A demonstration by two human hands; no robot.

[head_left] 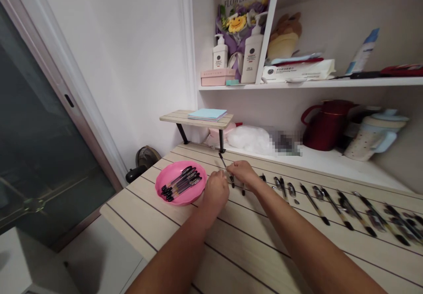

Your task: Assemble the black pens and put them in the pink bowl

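Note:
Between my two hands a slim black-tipped pen (222, 160) slants over the wooden tabletop. The fingertips of my right hand (243, 173) are pinched on it. My left hand (217, 189) is closed just to the left, its fingers curled; whatever they hold is hidden. Near it stands a pink scalloped bowl (159, 176) with several capped black pens (181, 183) lying side by side in it. Right of my right hand, a row of uncapped pens (313, 203) and loose clear-and-black caps (291, 190) runs along the table. My right wrist partly covers the row's near end.
A small wooden riser (175, 117) on black legs holds blue sheets of paper (207, 114). Behind the table are a plastic bag (249, 139), a dark red jug (327, 124) and a beige cup (373, 135). A shelf (307, 84) with bottles overhangs the back.

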